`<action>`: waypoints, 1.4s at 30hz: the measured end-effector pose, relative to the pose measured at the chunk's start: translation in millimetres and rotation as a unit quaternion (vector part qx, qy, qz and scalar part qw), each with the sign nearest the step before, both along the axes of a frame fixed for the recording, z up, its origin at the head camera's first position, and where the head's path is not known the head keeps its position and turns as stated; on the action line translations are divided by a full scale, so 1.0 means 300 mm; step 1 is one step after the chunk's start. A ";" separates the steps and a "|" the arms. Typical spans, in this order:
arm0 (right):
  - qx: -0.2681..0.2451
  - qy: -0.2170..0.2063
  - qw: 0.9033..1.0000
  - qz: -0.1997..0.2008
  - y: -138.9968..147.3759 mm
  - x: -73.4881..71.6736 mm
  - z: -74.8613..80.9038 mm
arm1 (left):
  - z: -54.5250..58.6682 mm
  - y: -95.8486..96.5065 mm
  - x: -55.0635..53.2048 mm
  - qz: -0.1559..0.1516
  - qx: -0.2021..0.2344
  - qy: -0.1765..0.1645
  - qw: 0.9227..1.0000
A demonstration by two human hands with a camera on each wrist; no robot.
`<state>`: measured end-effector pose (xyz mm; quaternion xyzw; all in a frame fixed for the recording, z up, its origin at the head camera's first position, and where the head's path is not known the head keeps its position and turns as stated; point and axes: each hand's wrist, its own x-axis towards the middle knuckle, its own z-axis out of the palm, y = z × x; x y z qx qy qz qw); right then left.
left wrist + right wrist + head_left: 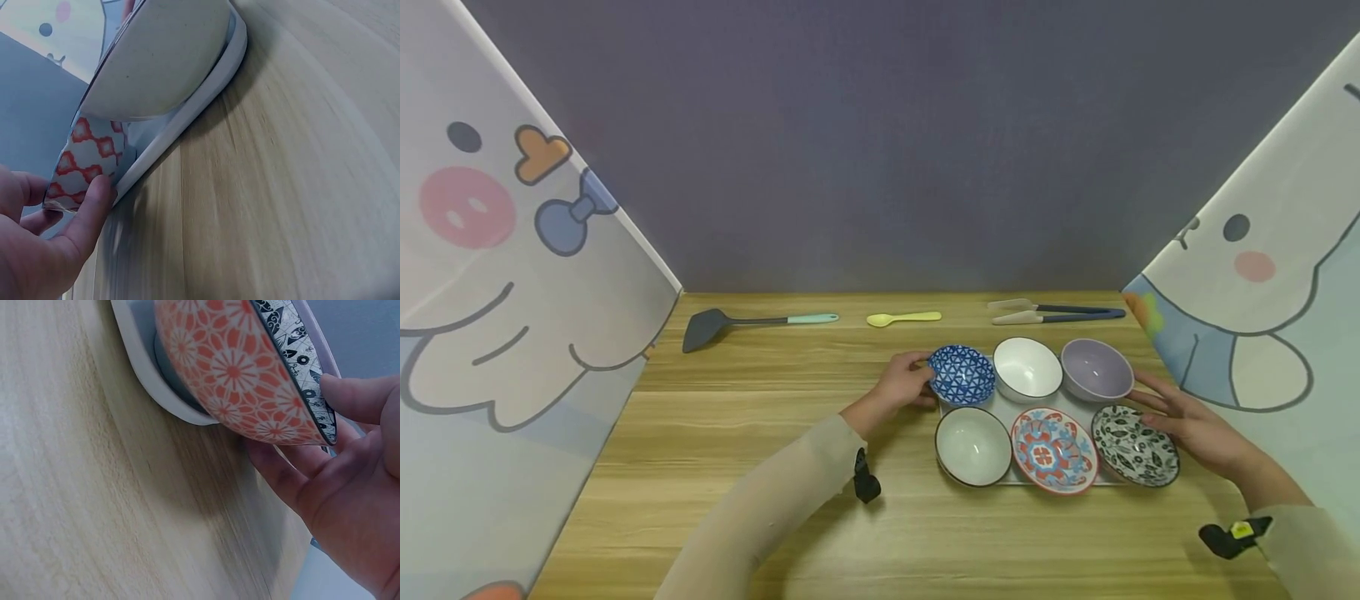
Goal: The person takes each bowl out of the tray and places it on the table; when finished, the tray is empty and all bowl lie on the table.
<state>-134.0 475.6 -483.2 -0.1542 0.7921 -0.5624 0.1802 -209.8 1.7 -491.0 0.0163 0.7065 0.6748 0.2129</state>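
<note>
In the head view, my left hand (904,385) grips the near-left side of a blue-and-white patterned bowl (962,376). The left wrist view shows that bowl's red-and-white outside (87,156), one digit against its wall and others at the rim. My right hand (1195,423) holds the right edge of a black-and-white leaf-patterned bowl (1135,446). Its thumb (350,397) presses inside the rim while fingers support the orange floral outside (234,372). Between the hands are a white bowl (1027,369), a purple bowl (1097,369), a cream bowl (973,446) and a red-and-blue patterned bowl (1055,450).
A white tray (187,122) lies under the bowls, mostly hidden by them. Along the back of the wooden table (760,533) lie a spatula (752,321), a yellow spoon (904,317) and dark-handled tongs (1060,312). Printed panels stand at both sides, a grey one behind.
</note>
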 end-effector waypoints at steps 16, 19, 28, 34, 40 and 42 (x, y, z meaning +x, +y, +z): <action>-0.015 -0.029 0.999 -0.009 -0.025 -0.024 0.026 | 0.028 -0.076 -0.019 0.017 -0.003 0.016 1.000; -0.003 -0.028 1.000 -0.009 -0.029 -0.030 0.029 | 0.037 -0.108 -0.017 0.016 -0.005 0.019 1.000; 0.071 0.003 0.997 -0.007 -0.052 -0.038 0.040 | 0.024 -0.207 -0.010 0.032 0.003 0.001 0.999; 0.197 0.032 0.980 -0.024 -0.084 -0.036 0.069 | 0.012 -0.258 -0.003 0.045 0.000 0.001 0.999; 0.244 0.039 0.969 -0.021 -0.115 -0.044 0.092 | 0.003 -0.293 0.005 0.061 0.007 -0.001 0.998; 0.252 0.044 0.966 -0.019 -0.128 -0.047 0.099 | -0.001 -0.303 0.008 0.063 0.005 0.000 0.998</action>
